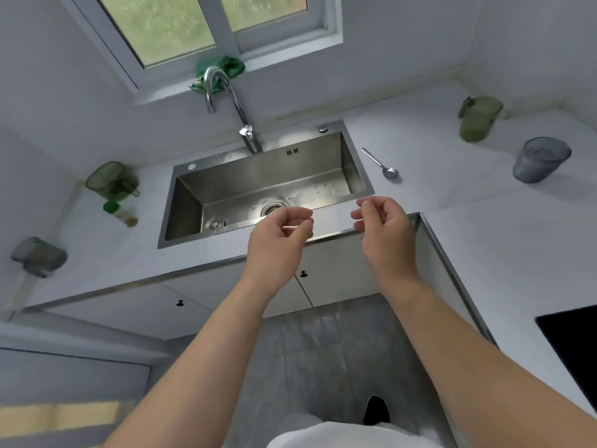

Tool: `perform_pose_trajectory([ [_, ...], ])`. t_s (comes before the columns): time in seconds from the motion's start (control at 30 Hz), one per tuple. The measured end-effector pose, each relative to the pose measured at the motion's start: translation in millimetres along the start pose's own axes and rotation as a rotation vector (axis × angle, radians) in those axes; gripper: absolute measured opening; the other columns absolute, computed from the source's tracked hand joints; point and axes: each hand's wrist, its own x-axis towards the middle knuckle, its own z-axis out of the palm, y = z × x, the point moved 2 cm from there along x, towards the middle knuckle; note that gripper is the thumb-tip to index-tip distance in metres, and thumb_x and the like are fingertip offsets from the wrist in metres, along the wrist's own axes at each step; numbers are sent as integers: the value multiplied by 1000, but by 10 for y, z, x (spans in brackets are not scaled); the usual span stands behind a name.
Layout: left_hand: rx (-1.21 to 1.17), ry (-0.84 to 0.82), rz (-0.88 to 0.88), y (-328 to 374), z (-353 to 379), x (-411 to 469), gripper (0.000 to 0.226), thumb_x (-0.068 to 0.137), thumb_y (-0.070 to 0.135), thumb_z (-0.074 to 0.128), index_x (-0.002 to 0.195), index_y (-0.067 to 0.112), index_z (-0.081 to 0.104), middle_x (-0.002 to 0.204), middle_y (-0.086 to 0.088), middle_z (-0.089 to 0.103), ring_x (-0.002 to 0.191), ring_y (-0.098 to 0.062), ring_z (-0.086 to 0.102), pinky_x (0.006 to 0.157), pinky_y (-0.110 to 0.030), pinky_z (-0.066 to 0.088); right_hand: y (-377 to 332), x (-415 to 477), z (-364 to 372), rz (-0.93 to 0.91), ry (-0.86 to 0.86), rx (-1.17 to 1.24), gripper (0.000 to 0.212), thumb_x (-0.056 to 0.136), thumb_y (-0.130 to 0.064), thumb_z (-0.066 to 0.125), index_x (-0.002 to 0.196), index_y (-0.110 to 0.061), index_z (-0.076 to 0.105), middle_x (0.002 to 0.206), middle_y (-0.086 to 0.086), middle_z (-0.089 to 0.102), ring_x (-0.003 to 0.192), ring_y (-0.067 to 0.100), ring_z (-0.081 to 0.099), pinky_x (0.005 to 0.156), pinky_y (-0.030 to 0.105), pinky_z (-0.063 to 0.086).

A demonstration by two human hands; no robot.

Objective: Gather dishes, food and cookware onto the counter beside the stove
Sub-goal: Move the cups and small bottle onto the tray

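My left hand [277, 234] and my right hand [384, 227] hover side by side over the front edge of the steel sink [258, 176], fingers loosely curled with nothing in them. A metal spoon [381, 164] lies on the white counter [484, 227] just right of the sink. Further right stand a green cup [478, 119] and a grey cup [539, 160]. Left of the sink are another green cup [111, 179], a small bottle with a green cap [121, 215] and a grey cup [38, 257]. The black stove [575, 337] shows at the right edge.
A curved faucet [232, 108] rises behind the sink, with a green cloth [223, 71] on the window sill behind it. The counter wraps round in an L to my right. White cabinet doors [332, 279] sit below the sink, above a grey tiled floor.
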Motion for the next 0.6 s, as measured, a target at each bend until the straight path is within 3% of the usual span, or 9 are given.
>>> perform_pose_trajectory([
  [0.1,8,-36,-12,-29,79,441,15,94,13,64,102,22,72,98,4,74,88,-12,71,89,-44,58,22,380,74,7,46,-13,17,102,-21,50,92,-25,63,84,-8,68,77,8,63,63,15,48],
  [0.33,38,-191,25,-114,409,1621,14,93,18,66,97,30,72,87,10,75,86,-13,72,86,-48,58,125,1306,197,-4,213,-109,17,102,-27,49,99,-22,65,90,-7,70,85,8,65,74,25,52],
  [0.5,144,-349,94,-121,728,2487,10,92,23,68,97,31,72,83,11,74,84,-11,71,83,-44,59,59,1865,213,28,379,-123,13,101,-22,52,104,-17,63,90,-5,68,81,7,65,64,11,46],
  [0.6,189,-436,128,-88,1022,2859,9,92,26,67,99,29,72,88,11,74,87,-12,71,86,-43,57,90,2057,56,83,491,-132,10,97,-21,55,103,-21,63,94,-3,69,85,11,65,70,20,50],
])
